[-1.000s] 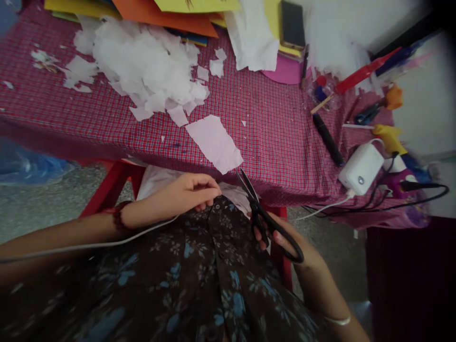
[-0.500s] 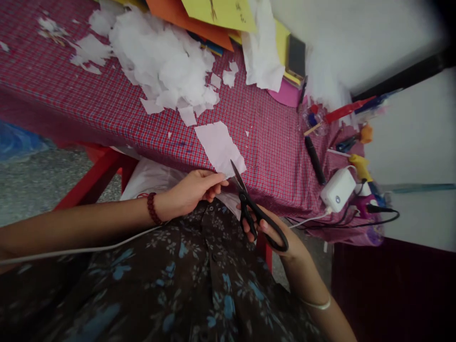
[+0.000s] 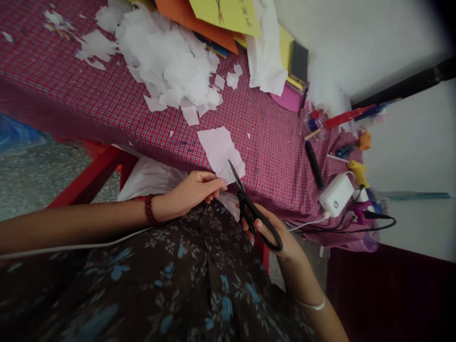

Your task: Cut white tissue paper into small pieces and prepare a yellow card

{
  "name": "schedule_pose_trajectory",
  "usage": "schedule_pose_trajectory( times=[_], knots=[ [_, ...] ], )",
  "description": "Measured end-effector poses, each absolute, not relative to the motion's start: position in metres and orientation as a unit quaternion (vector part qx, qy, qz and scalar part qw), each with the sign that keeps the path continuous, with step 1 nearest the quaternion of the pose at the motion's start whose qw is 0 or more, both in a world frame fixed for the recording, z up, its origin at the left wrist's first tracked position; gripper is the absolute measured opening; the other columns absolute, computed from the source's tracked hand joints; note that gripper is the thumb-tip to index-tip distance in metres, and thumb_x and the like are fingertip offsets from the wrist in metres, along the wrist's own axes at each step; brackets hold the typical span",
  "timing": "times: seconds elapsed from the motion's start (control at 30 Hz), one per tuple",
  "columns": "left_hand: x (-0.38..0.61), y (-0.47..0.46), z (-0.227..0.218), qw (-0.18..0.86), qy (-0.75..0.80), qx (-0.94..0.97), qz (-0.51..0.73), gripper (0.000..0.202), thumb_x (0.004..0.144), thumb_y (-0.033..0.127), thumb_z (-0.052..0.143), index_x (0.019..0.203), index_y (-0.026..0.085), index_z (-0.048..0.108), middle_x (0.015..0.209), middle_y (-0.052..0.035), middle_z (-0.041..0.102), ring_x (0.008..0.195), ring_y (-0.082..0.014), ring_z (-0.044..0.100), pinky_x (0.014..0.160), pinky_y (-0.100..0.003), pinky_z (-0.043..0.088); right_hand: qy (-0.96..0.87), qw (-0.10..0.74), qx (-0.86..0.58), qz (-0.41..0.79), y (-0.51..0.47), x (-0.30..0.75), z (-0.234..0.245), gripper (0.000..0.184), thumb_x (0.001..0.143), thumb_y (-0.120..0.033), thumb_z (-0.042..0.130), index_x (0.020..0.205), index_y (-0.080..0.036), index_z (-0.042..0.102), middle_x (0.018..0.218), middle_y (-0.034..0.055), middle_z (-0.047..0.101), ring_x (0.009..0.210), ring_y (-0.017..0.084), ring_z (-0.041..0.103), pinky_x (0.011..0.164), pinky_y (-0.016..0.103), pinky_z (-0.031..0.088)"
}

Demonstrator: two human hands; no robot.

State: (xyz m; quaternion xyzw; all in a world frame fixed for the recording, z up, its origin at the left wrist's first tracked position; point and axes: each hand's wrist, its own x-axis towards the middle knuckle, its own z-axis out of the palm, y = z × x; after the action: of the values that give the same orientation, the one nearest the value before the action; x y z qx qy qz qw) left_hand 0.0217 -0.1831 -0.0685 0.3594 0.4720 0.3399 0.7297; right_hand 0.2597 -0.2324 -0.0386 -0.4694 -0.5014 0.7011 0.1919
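Observation:
Between thumb and fingers, my left hand [image 3: 197, 191] pinches the near corner of a pale, uneven sheet of paper [image 3: 220, 148]. The sheet reaches over the table's front edge. My right hand [image 3: 265, 225] has its fingers in the handles of black-handled scissors [image 3: 245, 202]. One blade lies over the paper near its right side and points away from me; whether the other blade is under the sheet is hidden. Beyond the paper is a large heap of torn white paper or tissue [image 3: 167, 57].
A red checked cloth [image 3: 270, 147] covers the table. Yellow card [image 3: 228, 16], orange card [image 3: 195, 31] and a phone [image 3: 299, 61] lie at the back. To the right are a black marker [image 3: 314, 164], a white power bank [image 3: 336, 194] with cables, and a yellow glue gun [image 3: 359, 172].
The scissor blade lies slightly farther left over the paper, and my right hand has shifted a little left. My left hand keeps its pinch. The whole view has shifted slightly.

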Motion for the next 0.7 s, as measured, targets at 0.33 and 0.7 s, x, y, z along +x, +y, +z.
schedule_pose_trajectory(
  times=[0.33,0.7],
  knots=[
    [0.022,-0.184,-0.069,0.757,0.456,0.320,0.341,0.029,0.081,0.037,0.066,0.062,0.016,0.061,0.058,0.0009,0.057,0.051,-0.0079,0.048,0.050,-0.022,0.039,-0.521,0.160,-0.461,0.700,-0.230,0.265,-0.041,0.054,0.090,-0.059,0.062,0.123,-0.018,0.052,0.083,0.0007,0.056,0.058,0.010,0.052,0.053,0.023,0.040],
    [0.024,-0.192,-0.081,0.734,0.450,0.420,0.289,0.022,0.082,0.033,0.061,0.070,0.015,0.063,0.057,0.0041,0.053,0.052,-0.0084,0.046,0.049,-0.022,0.031,-0.541,0.188,-0.406,0.712,-0.220,0.256,-0.047,0.058,0.088,-0.069,0.056,0.118,-0.019,0.055,0.090,0.0038,0.056,0.069,0.014,0.053,0.063,0.028,0.040]
  ],
)
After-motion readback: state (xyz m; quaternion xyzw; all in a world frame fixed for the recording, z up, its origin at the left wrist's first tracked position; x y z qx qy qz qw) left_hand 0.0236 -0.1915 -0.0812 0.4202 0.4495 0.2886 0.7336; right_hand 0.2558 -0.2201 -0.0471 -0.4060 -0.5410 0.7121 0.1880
